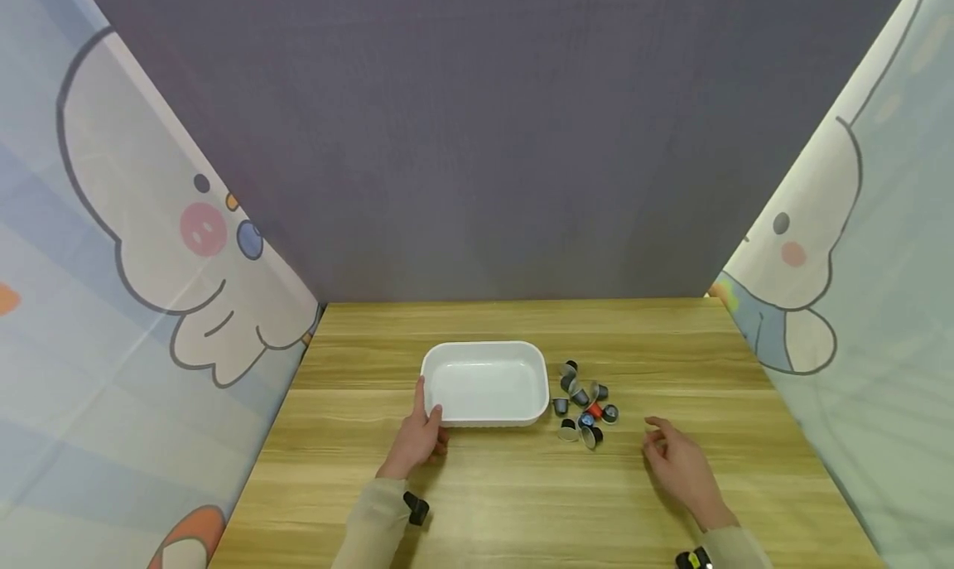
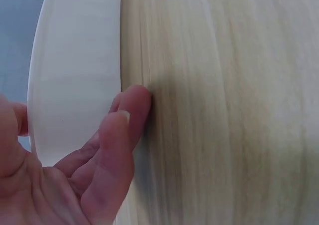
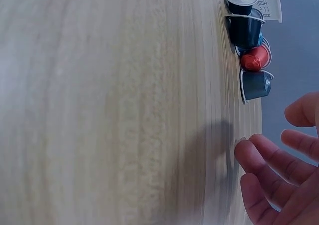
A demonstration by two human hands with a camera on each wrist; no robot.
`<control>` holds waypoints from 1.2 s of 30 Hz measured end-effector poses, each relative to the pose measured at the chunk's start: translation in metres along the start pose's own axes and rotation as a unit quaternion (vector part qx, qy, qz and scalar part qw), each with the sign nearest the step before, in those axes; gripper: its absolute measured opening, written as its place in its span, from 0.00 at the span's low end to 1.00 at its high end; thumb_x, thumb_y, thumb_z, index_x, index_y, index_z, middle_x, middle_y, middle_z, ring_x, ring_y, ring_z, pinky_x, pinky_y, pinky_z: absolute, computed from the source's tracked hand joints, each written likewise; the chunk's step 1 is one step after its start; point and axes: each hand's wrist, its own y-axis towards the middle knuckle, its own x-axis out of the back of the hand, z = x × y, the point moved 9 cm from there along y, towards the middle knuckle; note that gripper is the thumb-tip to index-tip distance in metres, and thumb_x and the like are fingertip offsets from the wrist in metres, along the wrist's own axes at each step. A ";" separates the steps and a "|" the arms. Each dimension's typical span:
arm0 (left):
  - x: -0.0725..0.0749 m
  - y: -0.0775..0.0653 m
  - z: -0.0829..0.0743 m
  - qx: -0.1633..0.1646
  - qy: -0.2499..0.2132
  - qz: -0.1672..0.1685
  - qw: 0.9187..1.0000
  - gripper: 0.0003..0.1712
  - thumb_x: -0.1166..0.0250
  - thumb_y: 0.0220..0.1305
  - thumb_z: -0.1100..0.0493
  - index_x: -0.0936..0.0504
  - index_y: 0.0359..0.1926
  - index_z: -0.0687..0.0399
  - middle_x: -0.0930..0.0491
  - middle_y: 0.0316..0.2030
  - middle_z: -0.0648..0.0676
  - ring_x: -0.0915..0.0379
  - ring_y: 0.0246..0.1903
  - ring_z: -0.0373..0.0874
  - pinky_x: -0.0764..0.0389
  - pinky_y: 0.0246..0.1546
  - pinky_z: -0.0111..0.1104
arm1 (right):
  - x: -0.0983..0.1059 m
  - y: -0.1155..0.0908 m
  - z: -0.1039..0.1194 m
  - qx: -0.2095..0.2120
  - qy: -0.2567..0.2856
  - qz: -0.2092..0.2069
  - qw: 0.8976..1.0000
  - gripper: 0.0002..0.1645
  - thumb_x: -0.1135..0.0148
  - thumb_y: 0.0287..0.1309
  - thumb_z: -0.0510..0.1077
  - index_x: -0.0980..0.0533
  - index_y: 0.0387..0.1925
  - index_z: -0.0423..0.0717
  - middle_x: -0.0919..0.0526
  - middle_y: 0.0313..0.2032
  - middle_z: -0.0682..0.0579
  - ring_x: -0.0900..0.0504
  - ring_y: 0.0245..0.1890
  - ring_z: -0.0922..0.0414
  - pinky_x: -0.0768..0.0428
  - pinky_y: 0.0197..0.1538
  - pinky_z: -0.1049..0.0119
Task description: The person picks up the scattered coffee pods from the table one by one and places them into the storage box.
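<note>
A white rectangular dish [image 1: 486,387] with rounded corners stands on the wooden table. My left hand [image 1: 414,441] holds it by its near left corner, index finger along the left side and thumb at the front rim. In the left wrist view, the other fingers [image 2: 117,145] curl in front of the dish's outer wall. Just right of the dish lies a loose cluster of small coffee capsules, mostly dark, with a red capsule [image 1: 594,410] and a blue capsule [image 1: 586,420] among them. My right hand [image 1: 681,468] hovers right of the cluster, fingers loosely bent, holding nothing.
The wooden table [image 1: 507,503] runs back to a dark grey panel [image 1: 484,155]. Cartoon-printed cloths flank it at the left [image 1: 67,345] and right [image 1: 887,320]. In the right wrist view, capsules such as a dark capsule [image 3: 255,85] lie beyond the fingertips.
</note>
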 end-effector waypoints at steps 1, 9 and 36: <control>-0.001 0.001 0.000 0.000 -0.001 0.002 1.000 0.42 0.58 0.79 0.47 0.75 0.78 0.35 0.20 0.24 0.56 0.21 0.19 0.49 0.21 0.18 0.41 | 0.000 0.000 0.000 0.002 0.001 -0.002 1.000 0.21 0.38 0.63 0.37 0.26 0.57 0.34 0.16 0.36 0.47 0.23 0.28 0.61 0.25 0.30 0.63; 0.001 0.002 -0.002 -0.001 0.000 -0.013 1.000 0.41 0.58 0.79 0.49 0.75 0.79 0.39 0.19 0.24 0.55 0.20 0.19 0.48 0.22 0.17 0.39 | -0.008 0.006 0.007 0.026 0.002 -0.009 1.000 0.23 0.38 0.61 0.36 0.26 0.57 0.34 0.16 0.36 0.48 0.25 0.26 0.64 0.26 0.28 0.66; 0.005 0.011 -0.004 -0.003 0.085 -0.052 0.995 0.44 0.55 0.74 0.54 0.71 0.79 0.49 0.24 0.15 0.52 0.27 0.12 0.45 0.27 0.19 0.37 | -0.016 0.014 0.009 0.018 0.022 0.020 0.999 0.22 0.38 0.64 0.38 0.26 0.58 0.34 0.17 0.36 0.50 0.25 0.26 0.63 0.25 0.29 0.65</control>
